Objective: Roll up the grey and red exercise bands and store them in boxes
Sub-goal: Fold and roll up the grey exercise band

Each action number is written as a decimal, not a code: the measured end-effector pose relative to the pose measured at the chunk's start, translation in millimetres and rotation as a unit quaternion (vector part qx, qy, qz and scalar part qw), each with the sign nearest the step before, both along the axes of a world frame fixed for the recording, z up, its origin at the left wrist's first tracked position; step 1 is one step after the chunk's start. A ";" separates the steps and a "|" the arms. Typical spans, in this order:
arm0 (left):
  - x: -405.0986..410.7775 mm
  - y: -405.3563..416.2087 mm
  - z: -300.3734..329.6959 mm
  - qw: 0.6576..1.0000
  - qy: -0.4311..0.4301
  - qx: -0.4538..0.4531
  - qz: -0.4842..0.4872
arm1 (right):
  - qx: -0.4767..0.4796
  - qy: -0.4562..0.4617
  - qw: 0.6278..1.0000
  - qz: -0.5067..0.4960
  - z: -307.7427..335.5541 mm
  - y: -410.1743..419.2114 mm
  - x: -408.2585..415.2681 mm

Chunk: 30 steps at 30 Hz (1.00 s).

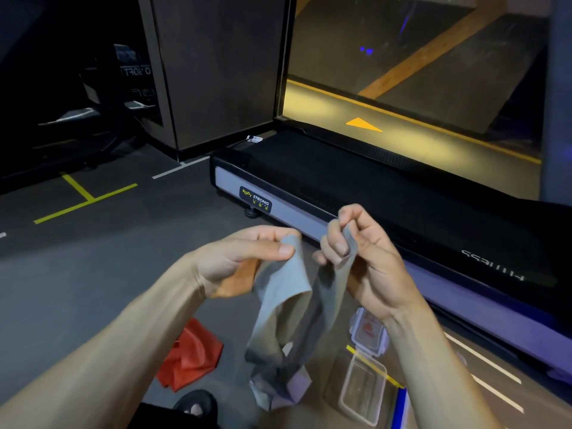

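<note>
Now we hold the grey band point(297, 274) up in front of us by its top edge, one corner in each hand. Our left hand point(244, 255) pinches its corner between thumb and fingers, and our right hand point(356, 243) has curled fingers nipping the other corner, a little higher and farther out. Between the two grips the band sags, and from them it hangs downward, so its long axis runs from our hands toward the floor point(93, 258), where the lower end bunches up. Rolling, we judge, must start at this held edge and work down that hanging length.

Both hands sit equally near the band; the red band point(192, 354) lies crumpled on the floor below our left forearm, apart from both hands. A clear box point(362, 388) and its lid point(370, 335) lie under our right wrist, the lid partly hidden by it. We cannot tell whether the band's bottom end touches the floor, for it is blurred and folded.
</note>
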State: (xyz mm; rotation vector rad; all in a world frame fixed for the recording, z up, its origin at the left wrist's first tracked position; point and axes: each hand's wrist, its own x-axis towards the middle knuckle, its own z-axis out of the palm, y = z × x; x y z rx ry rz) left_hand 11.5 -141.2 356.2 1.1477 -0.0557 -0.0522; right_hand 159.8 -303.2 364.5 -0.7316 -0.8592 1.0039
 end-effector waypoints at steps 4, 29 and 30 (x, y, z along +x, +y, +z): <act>2.9 -4.4 -0.2 0.996 0.014 0.084 0.007 | -0.043 -0.156 0.985 -0.054 -1.7 1.8 -0.7; 6.9 7.0 -25.1 0.932 0.046 0.350 0.079 | -0.077 -0.132 0.985 -0.077 12.2 -22.5 26.2; 7.9 5.9 -25.2 0.932 0.044 0.350 0.086 | -0.077 -0.131 0.985 -0.079 11.8 -22.7 26.4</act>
